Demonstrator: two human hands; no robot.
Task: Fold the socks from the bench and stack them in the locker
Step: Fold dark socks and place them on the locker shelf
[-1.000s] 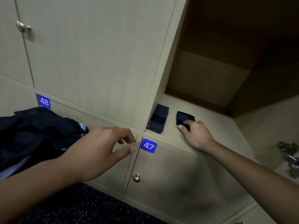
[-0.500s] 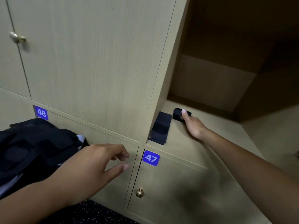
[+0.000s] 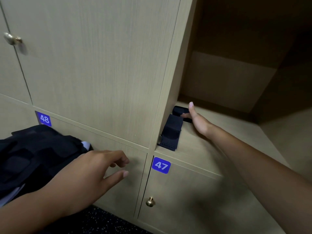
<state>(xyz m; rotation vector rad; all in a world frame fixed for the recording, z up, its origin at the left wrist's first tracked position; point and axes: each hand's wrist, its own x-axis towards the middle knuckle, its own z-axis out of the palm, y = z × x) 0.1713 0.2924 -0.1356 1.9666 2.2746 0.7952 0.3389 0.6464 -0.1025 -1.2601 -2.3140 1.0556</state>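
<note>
I have my right hand (image 3: 196, 119) inside the open locker (image 3: 239, 132), fingers straight and pressed together, edge-on against a small folded sock (image 3: 179, 110) at the back left of the locker floor. My thumb lies across the dark bundle; I cannot tell whether it pinches the cloth or only rests on it. Just in front, touching the locker's left wall, lies a second folded sock (image 3: 172, 130), longer and flatter, its ribbed cuff reaching the front lip.

My left hand (image 3: 94, 174) hangs outside, in front of the closed lower doors, fingers loosely curled and spread, holding nothing.

By my judgement the task is partly done: 2 folded socks are in the locker, placed one behind the other rather than stacked, so tidying them into 1 pile may still be owed. At my left, a dark heap of clothing (image 3: 37, 157) with a strip of pale fabric showing beneath it sits below the 48 label (image 3: 44, 118); I cannot tell how many socks, if any, are left in it. The bench itself is not visible to me.

Counted: 2 hands, 2 folded socks, 1 open locker, 2 blue number labels (48 and the 47 label (image 3: 161, 165)), 2 brass knobs, one at upper left (image 3: 11, 38) and one on door 47 (image 3: 150, 202), and 1 heap of clothing.
</note>
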